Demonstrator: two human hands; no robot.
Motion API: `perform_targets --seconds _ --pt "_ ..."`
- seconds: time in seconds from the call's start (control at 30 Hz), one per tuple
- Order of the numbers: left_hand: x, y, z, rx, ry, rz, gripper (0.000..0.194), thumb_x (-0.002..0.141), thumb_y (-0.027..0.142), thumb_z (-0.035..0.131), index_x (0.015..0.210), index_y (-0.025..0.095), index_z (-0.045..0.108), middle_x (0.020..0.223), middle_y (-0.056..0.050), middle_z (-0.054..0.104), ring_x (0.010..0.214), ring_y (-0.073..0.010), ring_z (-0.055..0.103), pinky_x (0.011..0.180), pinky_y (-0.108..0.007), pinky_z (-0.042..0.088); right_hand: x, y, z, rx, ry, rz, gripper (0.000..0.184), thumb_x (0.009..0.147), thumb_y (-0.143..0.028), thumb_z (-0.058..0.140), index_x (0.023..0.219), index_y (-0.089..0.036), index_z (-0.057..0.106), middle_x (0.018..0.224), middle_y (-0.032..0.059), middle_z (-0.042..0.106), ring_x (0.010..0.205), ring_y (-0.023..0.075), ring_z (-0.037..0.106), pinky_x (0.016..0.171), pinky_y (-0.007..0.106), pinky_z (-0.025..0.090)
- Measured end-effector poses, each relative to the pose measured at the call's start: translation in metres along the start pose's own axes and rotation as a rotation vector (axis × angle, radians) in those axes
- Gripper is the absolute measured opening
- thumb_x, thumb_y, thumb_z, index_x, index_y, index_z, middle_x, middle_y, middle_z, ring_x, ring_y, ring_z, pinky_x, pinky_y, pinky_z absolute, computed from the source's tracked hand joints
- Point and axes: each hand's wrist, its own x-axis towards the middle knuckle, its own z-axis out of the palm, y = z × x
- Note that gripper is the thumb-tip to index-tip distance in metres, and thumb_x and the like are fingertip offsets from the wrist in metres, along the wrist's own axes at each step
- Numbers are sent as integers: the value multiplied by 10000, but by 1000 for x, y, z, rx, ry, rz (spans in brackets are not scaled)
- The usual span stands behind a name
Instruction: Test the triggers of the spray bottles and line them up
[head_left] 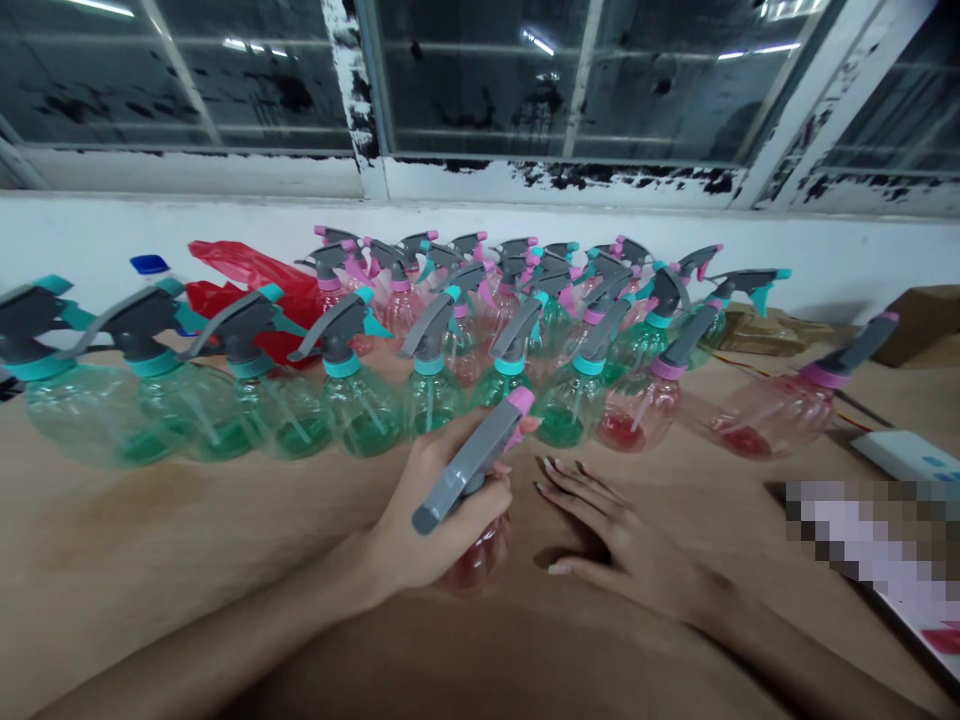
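A pink spray bottle with a grey trigger head and pink nozzle stands near the table's front edge. My left hand is wrapped round its neck, hiding much of the head's underside. To the right, my right hand rests on the table, fingers stretched out, holding nothing. Just beyond both hands runs a row of spray bottles: green ones with teal collars, such as this green spray bottle, and at the right end a pink spray bottle and another pink spray bottle standing apart.
More spray bottles crowd behind the front row, against the white wall. A red plastic bag and a blue-capped bottle are at back left. A cardboard box and a white device lie on the right, beside a blurred-out flat item.
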Motion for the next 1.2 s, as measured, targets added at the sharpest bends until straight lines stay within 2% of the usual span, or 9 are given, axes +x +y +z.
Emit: perform_targets --seconds 0.17,0.37,0.53,0.67,1.07,1.2 --pt "0 -1 0 -28 13 5 380 691 115 507 1035 235 614 792 12 622 680 -147 593 641 -257 490 1 0 -1 -12 -24 7 674 833 -495 530 1414 -273 270 1480 60 290 1355 256 249 1079 527 274" --pt "-2 -2 0 -23 -14 -12 387 713 117 520 1064 263 599 927 10 656 709 -144 616 697 -267 505 1 0 -2 1 -7 5 647 838 -464 538 1407 -289 284 1472 49 310 1346 255 271 1079 525 279" --pt "-1 -2 0 8 -14 2 404 719 134 509 1098 245 594 847 5 654 688 -154 617 663 -267 501 1 -1 -2 -8 -5 -4 648 841 -465 533 1410 -292 272 1475 43 304 1346 250 273 1078 530 278" --pt "0 -2 1 -12 -16 3 397 713 111 511 1077 244 597 985 -1 667 721 -144 621 684 -262 498 1 -2 -1 -27 -13 5 642 845 -477 521 1407 -278 283 1475 45 306 1347 241 272 1083 520 277" --pt "-1 -2 1 21 8 31 360 709 126 494 1034 228 610 779 8 628 677 -156 612 646 -274 497 1 -1 -1 -31 -10 5 632 846 -476 520 1403 -278 296 1472 48 314 1344 245 281 1078 517 289" --pt "-1 -2 1 28 27 64 245 709 140 494 895 222 630 723 17 625 614 -145 601 604 -267 498 1 -1 -2 -39 -21 13 628 850 -484 509 1401 -261 306 1469 53 322 1350 239 267 1081 502 289"
